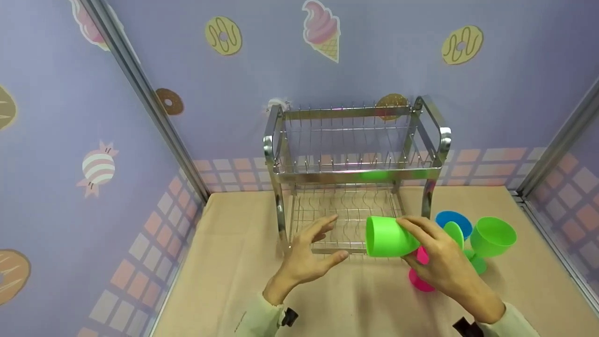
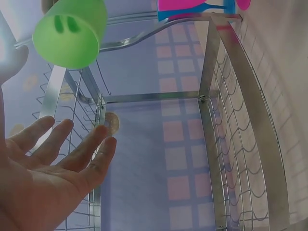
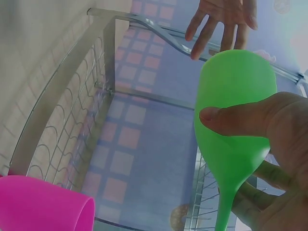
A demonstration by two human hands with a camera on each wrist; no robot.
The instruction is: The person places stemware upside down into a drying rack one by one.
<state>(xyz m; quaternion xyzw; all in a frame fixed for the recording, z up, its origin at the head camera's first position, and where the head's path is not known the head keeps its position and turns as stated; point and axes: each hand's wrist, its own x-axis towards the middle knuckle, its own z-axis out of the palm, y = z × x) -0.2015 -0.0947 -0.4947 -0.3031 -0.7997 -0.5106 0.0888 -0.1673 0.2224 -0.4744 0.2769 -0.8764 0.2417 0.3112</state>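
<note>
My right hand [image 1: 442,257] grips a light green plastic goblet [image 1: 389,236] by its bowl. The goblet lies sideways in the air, mouth toward the left, its round foot showing beyond my fingers. In the right wrist view, the thumb presses along the bowl and the stem [image 3: 225,207] runs down past the fingers. My left hand [image 1: 306,262] is held up to the left of the goblet's mouth, fingers spread and thumb apart, holding nothing. Behind both hands stands a two-tier metal dish rack [image 1: 358,177].
Right of the rack are a blue goblet [image 1: 455,223], another green goblet [image 1: 493,238] and a pink goblet [image 1: 422,280], partly hidden by my right hand. A beige cloth [image 1: 224,276] covers the table. Patterned walls [image 1: 262,70] enclose the back and sides.
</note>
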